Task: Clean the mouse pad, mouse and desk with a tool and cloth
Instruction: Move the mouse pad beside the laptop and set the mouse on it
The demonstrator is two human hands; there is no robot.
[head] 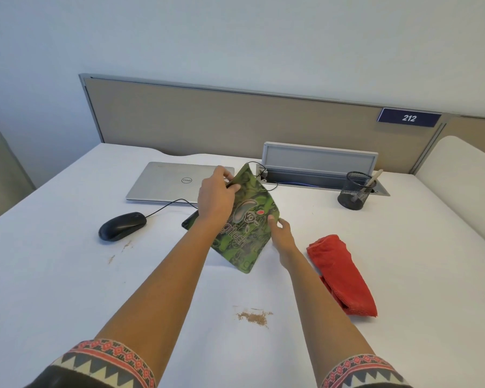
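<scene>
A green patterned mouse pad (249, 217) is tilted up off the white desk (67, 275), its lower corner near the surface. My left hand (216, 194) grips its upper left edge. My right hand (280, 231) pinches its right edge. A black wired mouse (122, 226) lies to the left on the desk. A folded red cloth (342, 275) lies to the right of my right arm. Brown crumbs (254, 317) sit on the desk between my forearms, with smaller specks (121, 250) below the mouse.
A closed silver laptop (168, 182) lies behind the mouse. A black mesh pen holder (353, 190) with a pale stick in it stands at the back right, beside an open grey cable hatch (319, 161). A beige partition (207, 121) closes the desk's far edge.
</scene>
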